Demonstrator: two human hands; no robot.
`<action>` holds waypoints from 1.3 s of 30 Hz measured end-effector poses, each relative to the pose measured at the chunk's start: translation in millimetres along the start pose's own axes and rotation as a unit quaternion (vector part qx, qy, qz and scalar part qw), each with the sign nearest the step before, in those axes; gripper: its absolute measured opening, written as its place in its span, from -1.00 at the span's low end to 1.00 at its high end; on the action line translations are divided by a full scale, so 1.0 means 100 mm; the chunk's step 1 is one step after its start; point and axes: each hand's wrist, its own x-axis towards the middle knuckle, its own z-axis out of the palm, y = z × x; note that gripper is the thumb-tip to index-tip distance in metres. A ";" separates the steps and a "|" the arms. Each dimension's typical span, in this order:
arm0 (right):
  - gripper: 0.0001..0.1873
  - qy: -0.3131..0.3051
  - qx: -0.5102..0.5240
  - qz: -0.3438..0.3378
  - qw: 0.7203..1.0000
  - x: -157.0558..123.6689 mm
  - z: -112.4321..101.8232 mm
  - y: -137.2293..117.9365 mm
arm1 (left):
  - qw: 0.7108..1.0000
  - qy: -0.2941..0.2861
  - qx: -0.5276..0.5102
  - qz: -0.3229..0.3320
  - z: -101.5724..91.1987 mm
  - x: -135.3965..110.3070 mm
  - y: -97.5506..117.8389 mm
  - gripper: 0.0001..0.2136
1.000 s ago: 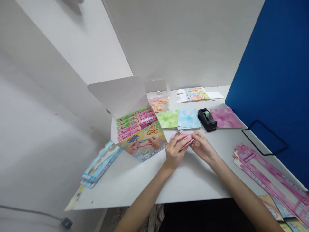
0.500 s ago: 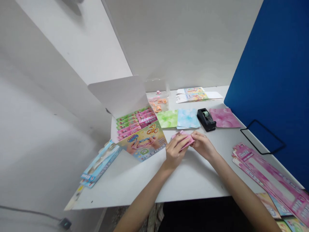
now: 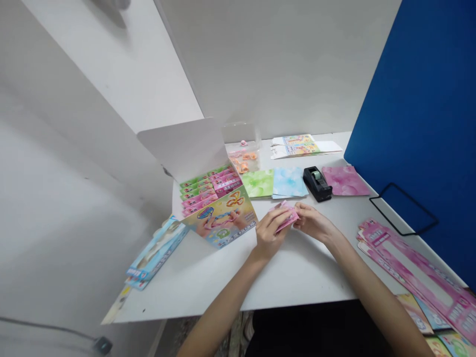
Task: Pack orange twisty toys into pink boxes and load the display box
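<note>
A small pink printed carton [image 3: 288, 220] is held up above the white table [image 3: 238, 277]. My left hand [image 3: 270, 230] wraps round it from the left, fingers across its upper side. At the carton's right end, the fingertips of my right hand [image 3: 312, 221] are pinched on its edge. My fingers hide much of the carton, so I cannot tell whether its end flap is open. To the left stands a display box [image 3: 219, 223] with its lid raised, holding rows of pink and green small boxes [image 3: 197, 191].
Behind my hands lie green cards [image 3: 257, 183], blue cards [image 3: 289, 182], a black tape dispenser [image 3: 317, 183] and pink cards [image 3: 345, 180]. A clear tray [image 3: 243, 156] holds orange pieces. Flat pink cartons [image 3: 409, 267] lie right, blue cartons [image 3: 156, 254] left. A blue panel [image 3: 420, 124] borders the right.
My right fingers have shifted slightly at the carton's right end, and the carton has tilted a little in my left hand. The other things stay where they were.
</note>
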 end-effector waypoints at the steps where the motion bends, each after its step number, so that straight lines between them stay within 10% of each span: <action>1: -0.60 0.017 -0.010 -0.022 1.000 -0.01 0.02 0.00 | 1.000 0.000 0.004 -0.006 0.00 0.00 0.00 -0.74; 7: -0.64 0.059 -0.155 -0.209 0.964 -0.05 0.06 -0.06 | 1.000 0.004 -0.025 -0.017 0.01 -0.01 0.00 -0.68; 15: -0.57 -0.001 -0.291 -0.284 0.914 -0.08 0.01 -0.06 | 0.999 0.012 -0.047 -0.025 0.01 0.00 0.04 -0.65; 25: -0.63 0.015 -0.298 -0.237 0.924 -0.08 -0.01 -0.05 | 0.995 0.002 -0.093 -0.041 -0.03 0.06 0.05 -0.64; 30: -0.51 0.024 -0.350 -0.244 0.904 -0.12 -0.08 -0.16 | 0.963 0.017 -0.218 -0.156 0.00 0.04 0.02 -0.44; 39: 0.15 -0.203 -0.285 -0.067 0.934 -0.15 -0.12 -0.16 | 0.946 0.004 -0.178 -0.270 0.08 0.00 0.12 -0.21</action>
